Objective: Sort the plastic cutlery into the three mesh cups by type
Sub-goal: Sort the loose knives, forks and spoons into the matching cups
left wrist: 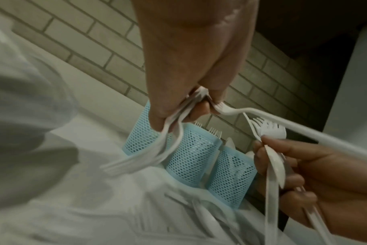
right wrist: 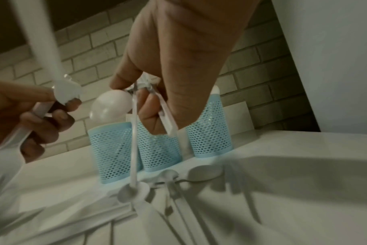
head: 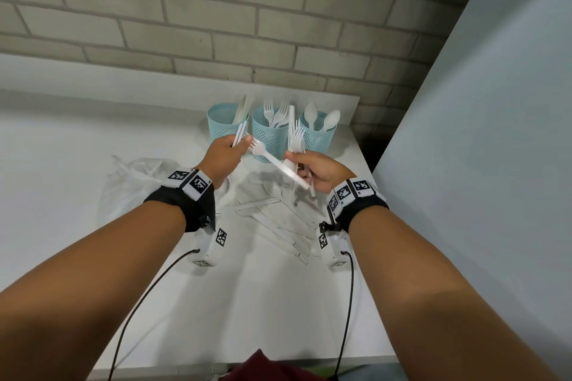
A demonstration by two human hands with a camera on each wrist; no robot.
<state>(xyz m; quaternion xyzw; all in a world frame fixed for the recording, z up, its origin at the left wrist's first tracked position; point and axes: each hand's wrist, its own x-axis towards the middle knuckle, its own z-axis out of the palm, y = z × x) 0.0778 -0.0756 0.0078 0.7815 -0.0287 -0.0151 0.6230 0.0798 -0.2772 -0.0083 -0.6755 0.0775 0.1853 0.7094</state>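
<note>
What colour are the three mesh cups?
Light blue, all three mesh cups; clearest in the head view.

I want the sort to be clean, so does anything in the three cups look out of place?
Possibly. The middle cup holds forks plus one straight white piece with no tines visible, unlike its neighbours; too blurred to tell what it is. The left cup and right cup look consistent.

Pantry corner (brick wall point(head: 185, 25), white counter point(head: 77, 139))
</note>
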